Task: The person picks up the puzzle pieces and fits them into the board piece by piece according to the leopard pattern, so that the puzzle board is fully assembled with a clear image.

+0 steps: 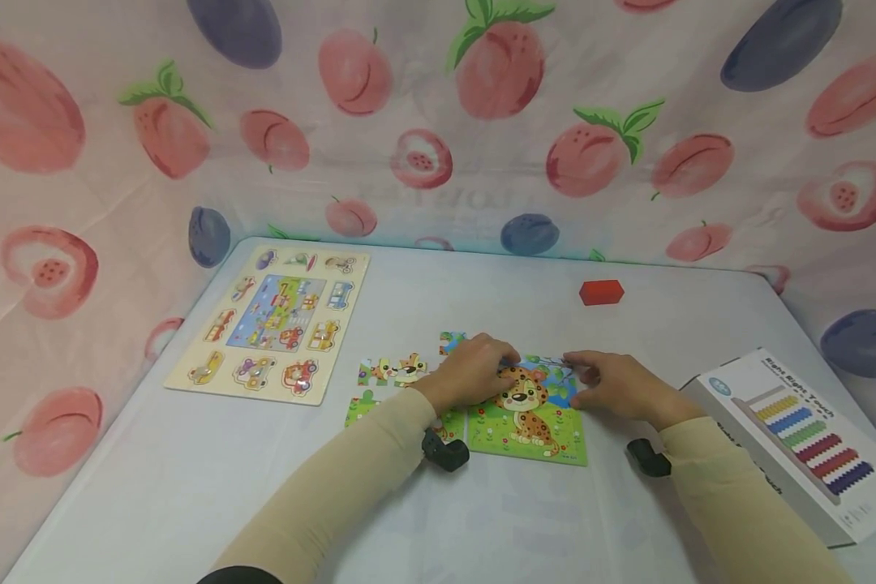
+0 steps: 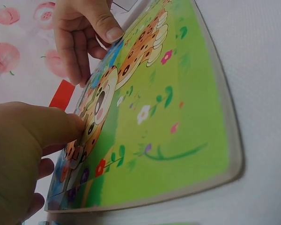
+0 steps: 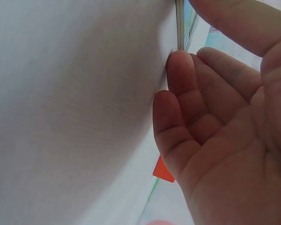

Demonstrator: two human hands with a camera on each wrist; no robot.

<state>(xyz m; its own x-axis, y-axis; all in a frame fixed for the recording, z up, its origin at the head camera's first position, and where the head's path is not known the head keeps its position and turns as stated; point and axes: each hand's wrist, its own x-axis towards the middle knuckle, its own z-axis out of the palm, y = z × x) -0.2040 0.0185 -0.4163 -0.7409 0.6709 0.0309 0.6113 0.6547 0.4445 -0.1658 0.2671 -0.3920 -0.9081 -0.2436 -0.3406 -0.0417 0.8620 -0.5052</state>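
Note:
A leopard jigsaw puzzle (image 1: 528,438) lies on the white table, its lower part green, its upper part blue with leaves. My left hand (image 1: 474,373) holds its upper left part. The thumb (image 2: 70,126) lies on the leopard's face and the other fingers bend over the far edge, their tips partly hidden. At the upper right corner is my right hand (image 1: 620,388), its thumb by the right side and fingers loosely bent. In the right wrist view the fingertips (image 3: 180,63) touch near the puzzle's edge. Joined loose pieces (image 1: 409,369) lie left of the puzzle, partly under my left forearm.
A wooden vehicle puzzle board (image 1: 212,373) lies at the back left. Toward the back right sits a red block (image 1: 602,292). A white box (image 1: 788,454) with pictured coloured strips stands beside my right forearm. A fruit-printed cloth (image 1: 482,162) hangs behind the table.

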